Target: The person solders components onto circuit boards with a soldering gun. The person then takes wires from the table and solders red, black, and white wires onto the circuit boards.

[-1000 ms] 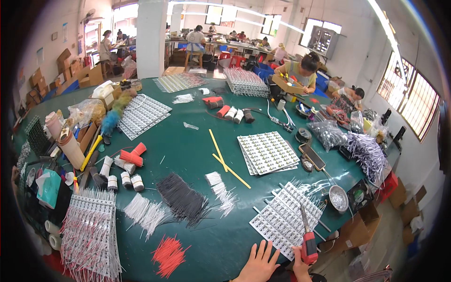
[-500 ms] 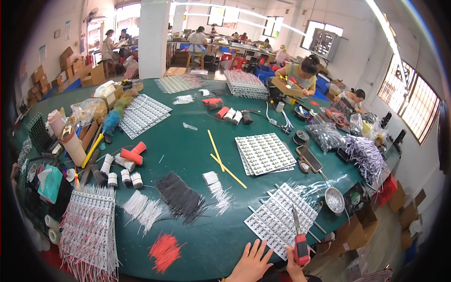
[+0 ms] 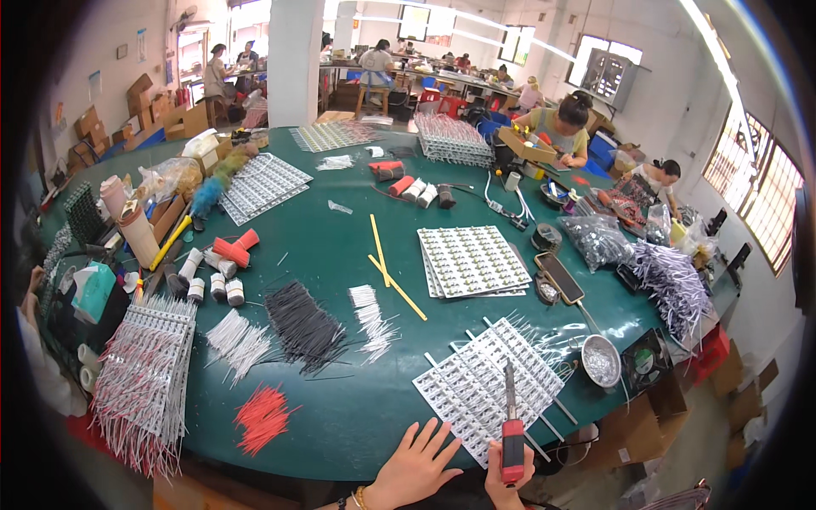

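Note:
My right hand (image 3: 507, 481) is closed around a tool with a red-and-black handle (image 3: 512, 450) and a narrow grey metal tip, which points away over a white circuit-board panel (image 3: 476, 374). Whether the tip touches the panel I cannot tell. Rows of small parts cover this panel, thin wires stick out at its far right side, and pale strips project from under its edges. Fingers spread, my left hand (image 3: 418, 467) rests at the panel's near left edge and holds nothing.
Bundles of white wires (image 3: 372, 323), black wires (image 3: 304, 327) and red wires (image 3: 263, 419) lie left of the panel. Beyond it sits a stack of boards (image 3: 472, 262). A metal ladle (image 3: 600, 360) and a phone (image 3: 561, 278) are to the right. A co-worker (image 3: 568, 127) sits across the table.
The whole view has shifted slightly. The tool in my right hand now points more straight ahead, and its tip lies further over the panel. My left hand stays spread by the panel's near edge.

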Demonstrator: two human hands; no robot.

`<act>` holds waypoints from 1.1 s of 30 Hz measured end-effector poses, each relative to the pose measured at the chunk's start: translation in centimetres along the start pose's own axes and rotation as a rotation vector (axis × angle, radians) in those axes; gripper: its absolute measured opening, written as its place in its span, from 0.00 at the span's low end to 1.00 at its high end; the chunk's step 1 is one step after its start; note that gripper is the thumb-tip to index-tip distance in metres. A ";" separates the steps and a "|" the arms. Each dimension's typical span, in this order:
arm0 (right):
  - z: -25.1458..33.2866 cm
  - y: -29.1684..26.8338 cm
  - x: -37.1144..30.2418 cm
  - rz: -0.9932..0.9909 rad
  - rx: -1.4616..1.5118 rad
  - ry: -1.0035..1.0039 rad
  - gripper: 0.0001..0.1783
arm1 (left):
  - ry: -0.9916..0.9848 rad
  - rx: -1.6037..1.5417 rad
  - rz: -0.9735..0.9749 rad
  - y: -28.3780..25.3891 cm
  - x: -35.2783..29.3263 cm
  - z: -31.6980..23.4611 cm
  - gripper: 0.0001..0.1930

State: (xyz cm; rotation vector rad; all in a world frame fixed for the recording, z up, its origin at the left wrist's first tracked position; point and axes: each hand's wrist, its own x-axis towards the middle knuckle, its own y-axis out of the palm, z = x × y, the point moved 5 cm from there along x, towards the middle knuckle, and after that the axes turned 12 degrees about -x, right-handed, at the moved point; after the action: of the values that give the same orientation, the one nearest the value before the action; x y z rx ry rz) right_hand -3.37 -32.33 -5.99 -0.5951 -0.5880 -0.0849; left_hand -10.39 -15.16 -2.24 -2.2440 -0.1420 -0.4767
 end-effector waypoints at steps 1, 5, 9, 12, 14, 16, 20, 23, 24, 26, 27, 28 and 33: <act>-0.1 0.1 -0.1 -0.002 0.005 0.003 0.16 | 0.001 -0.001 0.005 0.1 0.1 0.0 0.27; -0.3 -1.0 -0.2 -0.026 0.045 0.004 0.17 | 0.021 0.014 0.015 0.1 0.1 -0.8 0.27; -1.6 -0.1 -0.9 0.091 0.154 0.053 0.23 | -0.111 -0.120 -0.053 0.1 -0.1 0.3 0.29; -1.5 -0.5 -1.6 0.166 0.205 0.075 0.27 | -0.051 -0.031 -0.049 0.5 0.1 0.1 0.29; -0.2 -1.3 -0.4 0.085 0.053 -0.036 0.16 | -0.095 0.038 0.005 1.4 0.0 0.2 0.30; -1.2 -1.1 -0.2 0.172 -0.071 -0.049 0.13 | -0.099 0.066 0.020 2.3 0.5 0.8 0.29; -2.6 -1.3 -1.3 0.328 -0.043 0.031 0.10 | -0.142 0.020 0.028 1.0 1.1 0.4 0.30; -0.7 -1.5 -0.7 0.396 -0.128 0.103 0.09 | -0.145 0.009 0.049 1.1 1.3 1.1 0.30; -0.7 -1.3 -0.6 0.413 -0.136 0.115 0.09 | -0.142 0.015 0.053 1.2 1.2 1.0 0.31; 0.3 -1.5 -0.2 0.277 -0.148 -0.127 0.13 | -0.137 0.022 0.062 1.2 1.1 0.9 0.32; -0.1 -1.6 -0.4 0.281 -0.156 -0.121 0.13 | -0.139 0.013 0.068 1.2 0.9 0.9 0.32; -0.1 -1.4 -0.6 0.307 -0.234 -0.207 0.13 | -0.144 0.013 0.062 1.2 0.7 1.0 0.32; 0.4 -0.9 -0.7 0.363 -0.053 0.017 0.07 | -0.143 0.023 0.072 0.9 0.6 0.6 0.31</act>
State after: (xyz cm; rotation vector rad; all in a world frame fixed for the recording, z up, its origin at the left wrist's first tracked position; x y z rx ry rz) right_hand -4.38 -32.96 -5.68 -0.7435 -0.4551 0.2364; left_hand -9.41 -15.32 -3.00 -2.2521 -0.1391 -0.2743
